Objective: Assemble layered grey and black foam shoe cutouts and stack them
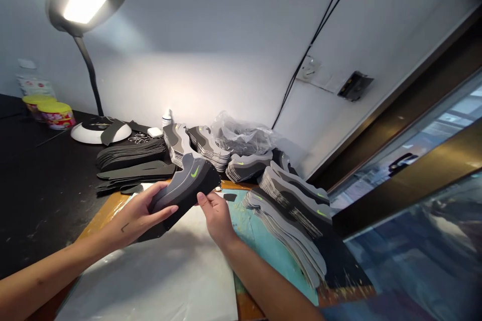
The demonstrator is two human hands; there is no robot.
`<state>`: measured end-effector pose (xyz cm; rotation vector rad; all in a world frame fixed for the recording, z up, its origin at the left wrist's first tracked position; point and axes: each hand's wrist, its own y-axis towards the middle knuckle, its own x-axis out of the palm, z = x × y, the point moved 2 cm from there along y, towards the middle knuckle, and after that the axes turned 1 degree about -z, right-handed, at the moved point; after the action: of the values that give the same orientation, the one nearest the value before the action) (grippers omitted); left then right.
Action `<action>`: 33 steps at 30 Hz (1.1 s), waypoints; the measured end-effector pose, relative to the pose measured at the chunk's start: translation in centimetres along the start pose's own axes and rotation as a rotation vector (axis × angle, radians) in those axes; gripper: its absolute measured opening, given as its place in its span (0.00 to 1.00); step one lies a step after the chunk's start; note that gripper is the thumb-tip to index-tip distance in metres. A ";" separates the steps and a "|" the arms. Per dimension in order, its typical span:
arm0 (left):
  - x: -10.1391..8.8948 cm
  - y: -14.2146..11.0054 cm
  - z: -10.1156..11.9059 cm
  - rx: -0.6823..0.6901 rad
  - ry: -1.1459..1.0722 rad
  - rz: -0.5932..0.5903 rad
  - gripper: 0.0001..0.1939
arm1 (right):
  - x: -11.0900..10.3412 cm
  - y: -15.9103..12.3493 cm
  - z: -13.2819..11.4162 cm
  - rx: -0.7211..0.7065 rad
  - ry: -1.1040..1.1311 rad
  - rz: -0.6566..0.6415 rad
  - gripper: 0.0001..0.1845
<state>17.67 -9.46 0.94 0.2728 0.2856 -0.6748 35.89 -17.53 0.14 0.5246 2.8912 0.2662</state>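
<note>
My left hand [141,214] and my right hand [216,218] both hold a layered grey and black sneaker-shaped cutout [184,191] with a neon-yellow swoosh, tilted up above the work surface. My left fingers grip its near left side, and my right fingers pinch its lower right edge. A black backing piece [158,225] shows below it, partly hidden by my left hand. Stacks of matching cutouts [288,205] lie just beyond my right hand, and more stacks [207,148] stand at the back.
Flat black cut pieces [131,174] lie to the left of a crumpled plastic bag [241,135]. A white sheet [150,276] and teal mat [259,246] lie under my hands. A lit desk lamp [83,5], white dish [100,133] and yellow-lidded tins [54,114] stand at the back left.
</note>
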 end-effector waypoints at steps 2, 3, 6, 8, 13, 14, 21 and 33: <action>0.2 0.0 -0.2 -0.006 -0.079 -0.020 0.30 | -0.1 0.2 -0.7 0.005 0.081 -0.027 0.24; 0.2 0.1 -0.3 -0.012 -0.102 -0.024 0.30 | -0.2 0.2 -1.2 -0.008 0.093 -0.031 0.24; 0.2 0.1 -0.4 -0.023 -0.115 -0.015 0.26 | -0.6 -0.1 -3.1 -0.074 0.025 0.021 0.27; 0.2 0.0 -0.1 -0.033 -0.119 -0.016 0.24 | -0.8 -0.3 -4.3 -0.131 -0.047 0.057 0.28; 0.3 -0.6 1.0 -0.040 -0.210 -0.031 0.27 | -0.4 -0.2 -6.5 -0.208 -0.140 0.025 0.29; 0.3 -0.6 1.1 -0.028 -0.223 -0.029 0.27 | -0.3 0.0 -6.8 -0.208 -0.137 0.008 0.30; 0.4 -1.0 1.1 -0.035 -0.325 0.137 0.24 | 1.2 0.5 -7.5 -0.194 -0.094 -0.106 0.20; 0.0 -0.1 0.0 -0.100 -0.650 0.216 0.26 | 1.9 1.3 -6.0 -0.233 -0.328 -0.236 0.24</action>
<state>17.63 -9.52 0.95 -0.0206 -0.3279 -0.5018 33.26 -16.46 5.88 0.1657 2.5279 0.4285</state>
